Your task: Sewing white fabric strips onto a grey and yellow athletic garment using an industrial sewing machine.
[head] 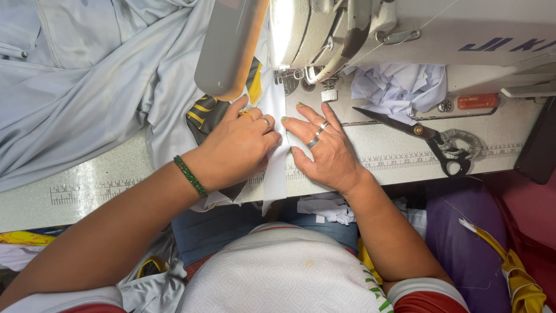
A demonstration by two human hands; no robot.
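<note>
At the far left a heap of pale grey cloth [87, 75] lay bunched over the table [92, 179], spilling toward the machine. A ruler strip [87, 190] ran along the table's front edge.

Next came the left hand [237, 148], a green bangle [190, 175] on its wrist and rings on the fingers. It lay palm down, fingers curled and pressed onto a white strip [275, 168], with a dark piece striped in yellow [204, 113] just beyond its knuckles. Whether it pinched the strip's edge or only pressed it flat could not be told, since the fingertips hid under the hand.

The strip ran from the table's edge up toward the needle area [288, 81] beneath the sewing machine head [313, 35]. It lay between the two hands and touched both.

The right hand [321, 148] lay open and flat, fingers spread, fingertips on the strip's right edge, holding it down.

Judged from this, the step in hand was lining up the strip with the dark piece ahead of the presser foot. The next move seemed to call for both hands keeping the edges even while easing the layers forward under the needle, fingers kept clear of it.

Further right, black scissors [431, 139] lay on the machine bed, well apart from the hands, with crumpled white scraps [399, 87] behind them.
</note>
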